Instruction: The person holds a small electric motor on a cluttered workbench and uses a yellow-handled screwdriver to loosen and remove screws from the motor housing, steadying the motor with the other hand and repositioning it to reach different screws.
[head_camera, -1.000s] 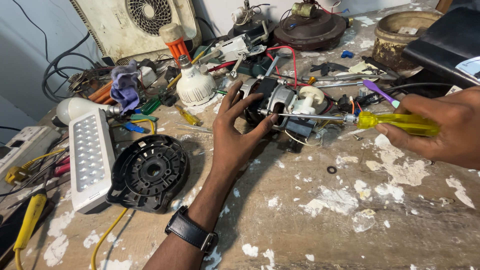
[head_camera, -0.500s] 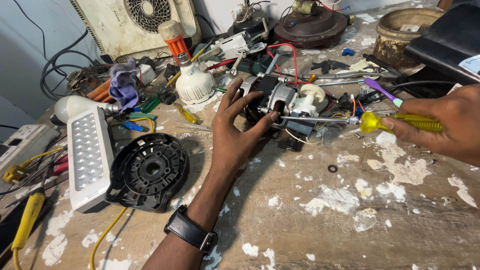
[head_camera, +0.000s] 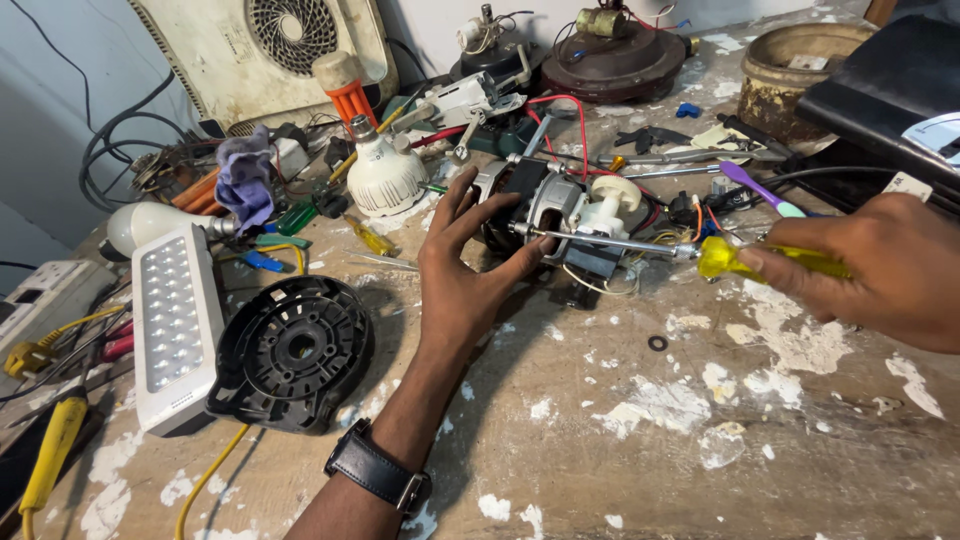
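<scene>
In the upper middle of the frame, on the paint-flecked bench (head_camera: 620, 440), lies a small electric motor (head_camera: 545, 210) with its white plastic gear end to the right. The left hand (head_camera: 470, 270) presses against its near side, fingers spread wide over the dark windings, steadying it rather than gripping. The right hand (head_camera: 880, 265) is closed around the yellow-handled screwdriver (head_camera: 740, 258), whose shaft now runs almost level to the motor's body. A second ago the handle was angled lower and further right; it has since drawn in and straightened, so the tip looks seated at the housing. A black round fan cover (head_camera: 290, 355) lies at lower left, beside a white LED lamp panel (head_camera: 175, 320). A small washer (head_camera: 657, 343) lies loose below the shaft.
</scene>
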